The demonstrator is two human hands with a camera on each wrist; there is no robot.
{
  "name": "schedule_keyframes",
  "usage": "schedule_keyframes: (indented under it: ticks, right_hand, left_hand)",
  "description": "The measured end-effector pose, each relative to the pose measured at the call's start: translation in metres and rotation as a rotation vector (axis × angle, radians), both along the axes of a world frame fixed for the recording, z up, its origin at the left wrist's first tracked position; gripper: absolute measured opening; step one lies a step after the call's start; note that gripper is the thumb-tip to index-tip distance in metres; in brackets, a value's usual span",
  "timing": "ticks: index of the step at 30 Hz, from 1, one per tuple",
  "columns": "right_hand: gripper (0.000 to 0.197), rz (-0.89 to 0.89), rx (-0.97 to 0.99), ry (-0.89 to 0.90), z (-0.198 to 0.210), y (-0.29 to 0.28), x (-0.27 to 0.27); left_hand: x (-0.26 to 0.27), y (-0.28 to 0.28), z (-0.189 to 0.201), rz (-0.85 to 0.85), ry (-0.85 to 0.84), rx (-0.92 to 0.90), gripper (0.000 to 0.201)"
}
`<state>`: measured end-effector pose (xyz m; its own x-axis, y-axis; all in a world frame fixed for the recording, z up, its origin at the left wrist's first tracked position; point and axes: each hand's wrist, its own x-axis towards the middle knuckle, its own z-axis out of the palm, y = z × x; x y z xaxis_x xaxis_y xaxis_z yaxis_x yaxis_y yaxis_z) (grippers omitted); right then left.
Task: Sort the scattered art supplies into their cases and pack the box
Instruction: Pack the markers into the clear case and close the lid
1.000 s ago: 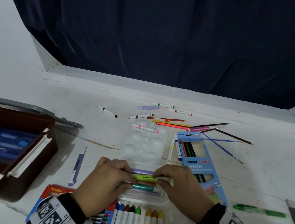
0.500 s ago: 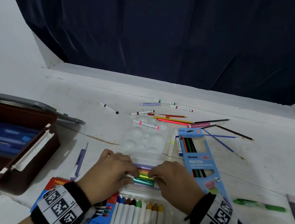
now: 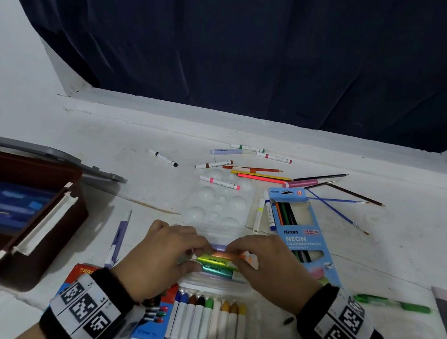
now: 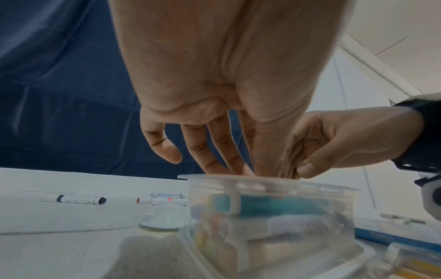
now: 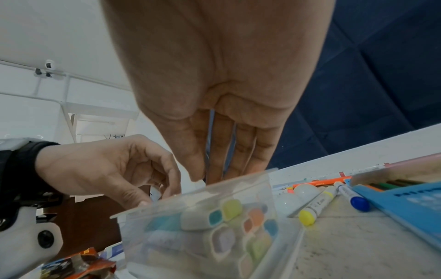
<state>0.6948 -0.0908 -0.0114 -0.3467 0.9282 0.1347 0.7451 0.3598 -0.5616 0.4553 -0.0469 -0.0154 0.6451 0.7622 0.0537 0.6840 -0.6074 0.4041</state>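
Note:
A clear plastic case (image 3: 214, 283) sits at the near middle of the table with highlighters (image 3: 214, 265) stacked in it: purple, orange, yellow-green and teal. My left hand (image 3: 197, 257) pinches their left ends, thumb below the teal one and fingers on top. My right hand (image 3: 233, 259) pinches the right ends, with an orange tip showing between its fingers. In the left wrist view my left hand (image 4: 238, 169) reaches down into the case (image 4: 262, 217). In the right wrist view my right hand (image 5: 214, 175) dips behind the case's rim (image 5: 190, 194).
An open brown box (image 3: 12, 228) stands at the left. A blue pencil box (image 3: 304, 235) lies to the right, a white palette (image 3: 221, 203) behind the case, a marker pack (image 3: 209, 319) in front. Loose markers, pencils and brushes (image 3: 258, 171) lie further back. A purple pen (image 3: 118, 238) and a green pen (image 3: 394, 304) flank my hands.
My hands have drawn closer together and pressed the yellow-green highlighter down among the others in the case. An orange highlighter now shows above it.

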Motion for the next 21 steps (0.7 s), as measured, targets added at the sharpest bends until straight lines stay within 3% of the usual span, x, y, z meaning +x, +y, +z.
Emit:
schedule_keyframes:
  ticks: [12,21]
  right_hand:
    - [0.014,-0.188,0.06,0.074,0.024,0.034,0.057]
    - [0.015,-0.325,0.097,-0.019,0.019,0.112,0.128]
  left_hand:
    - [0.01,0.045,0.034,-0.064,-0.212,0.042,0.021]
    - [0.05,0.154,0.041,0.004,-0.249,-0.037,0.017]
